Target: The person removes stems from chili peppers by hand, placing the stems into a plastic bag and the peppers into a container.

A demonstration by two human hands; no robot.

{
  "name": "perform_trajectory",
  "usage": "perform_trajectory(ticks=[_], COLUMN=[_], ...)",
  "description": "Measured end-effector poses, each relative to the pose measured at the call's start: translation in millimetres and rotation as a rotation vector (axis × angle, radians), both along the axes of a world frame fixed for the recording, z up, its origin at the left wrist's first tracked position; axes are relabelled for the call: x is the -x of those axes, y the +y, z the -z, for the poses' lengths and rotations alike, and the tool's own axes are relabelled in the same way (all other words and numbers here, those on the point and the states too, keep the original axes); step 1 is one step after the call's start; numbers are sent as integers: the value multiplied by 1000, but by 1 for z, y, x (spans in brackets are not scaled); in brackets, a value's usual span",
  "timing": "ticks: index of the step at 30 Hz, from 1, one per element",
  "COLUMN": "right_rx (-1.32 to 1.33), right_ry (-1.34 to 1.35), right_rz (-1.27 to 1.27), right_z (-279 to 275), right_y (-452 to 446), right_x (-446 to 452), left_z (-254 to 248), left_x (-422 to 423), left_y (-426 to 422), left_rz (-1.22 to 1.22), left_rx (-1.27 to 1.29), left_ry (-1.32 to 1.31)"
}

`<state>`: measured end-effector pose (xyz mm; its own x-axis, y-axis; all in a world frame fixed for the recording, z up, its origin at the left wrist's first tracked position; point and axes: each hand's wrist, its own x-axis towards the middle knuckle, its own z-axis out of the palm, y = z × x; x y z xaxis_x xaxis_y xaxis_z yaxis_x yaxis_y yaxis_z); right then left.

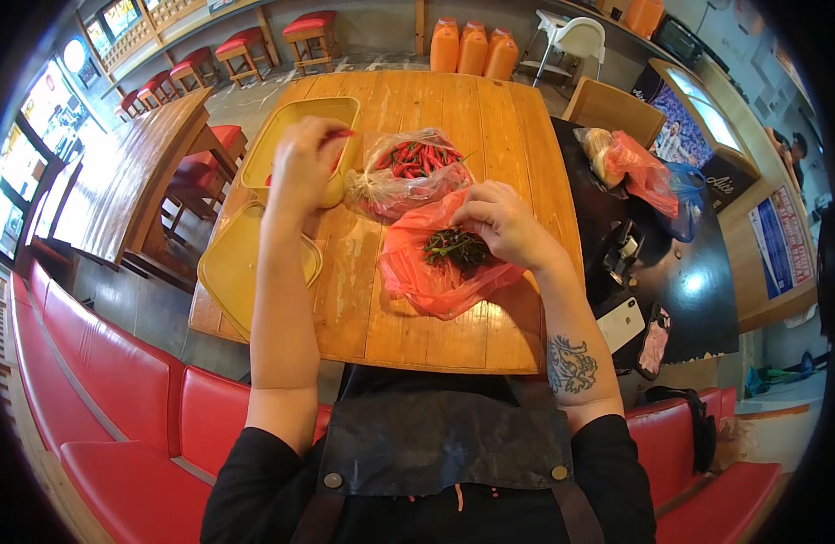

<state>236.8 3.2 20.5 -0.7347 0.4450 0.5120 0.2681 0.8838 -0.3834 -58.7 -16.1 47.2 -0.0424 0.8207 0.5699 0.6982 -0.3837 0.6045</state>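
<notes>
My left hand (301,163) is above the yellow plastic container (347,111), fingers curled around a red chili pepper (339,133) that pokes out on the right. A little red shows inside the container, mostly covered by my hand. To its right, a clear plastic bag (381,195) lies open, full of red chili peppers (422,159). My right hand (503,222) hovers over a red plastic bag (417,286) that holds a pile of green stems (455,247). Its fingertips are pinched together; what is between them is too small to make out.
A yellow lid (245,272) lies by the wooden table's (499,349) left edge. On the black table (698,313) at right are filled bags (648,168), a white phone (621,325) and a pink-patterned case (655,341). Orange jugs (473,50) stand beyond the far edge.
</notes>
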Motion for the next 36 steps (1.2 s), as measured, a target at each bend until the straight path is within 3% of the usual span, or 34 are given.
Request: perform_trajectory(ticks=[2, 3, 5, 6, 8, 10, 12, 13, 16, 18, 25, 28, 31, 33, 36], right_rx=[9, 15, 62, 107, 123, 138, 120, 122, 104, 90, 117, 97, 39, 61, 13], right_ry=[-34, -67, -93, -119, -127, -133, -98, -100, -83, -64, -60, -25, 84, 216, 312], right_rz=[-7, -13, -30, -42, -32, -17, -3, -6, -38, -58, -39, -32, 95, 227, 283], right_z=[2, 3, 3, 3, 2, 1, 3, 2, 2, 1, 1, 0, -2, -2, -5], right_y=[-1, -2, -3, -3, -5, -6, -7, -7, -7, -6, -7, -7, -9, -10, -11], right_x=[0, 1, 3, 3, 4, 5, 7, 7, 9, 9, 10, 11, 12, 13, 16], left_z=[5, 15, 35, 31, 16, 14, 20, 33, 58, 65, 67, 56, 36, 26, 20], left_x=[22, 29, 38, 36, 19, -5, -44, -52, -62, -62, -56, -57, -60, -63, -67], left_y=[5, 9, 15, 13, 10, 14, 9, 15, 30, 39, 40, 37, 31, 24, 13], left_rz=[-299, -303, -699, -701, -454, -175, 36, 109, -8, -113, -101, -112, -174, -101, -8], left_rx=[-182, -180, -163, -164, -271, -205, 69, 79, 48, 185, 139, 17, -82, -196, -33], left_ry=[241, 241, 441, 441, 295, 117, -47, 17, 246, 371, 349, 287, 61, -243, -416])
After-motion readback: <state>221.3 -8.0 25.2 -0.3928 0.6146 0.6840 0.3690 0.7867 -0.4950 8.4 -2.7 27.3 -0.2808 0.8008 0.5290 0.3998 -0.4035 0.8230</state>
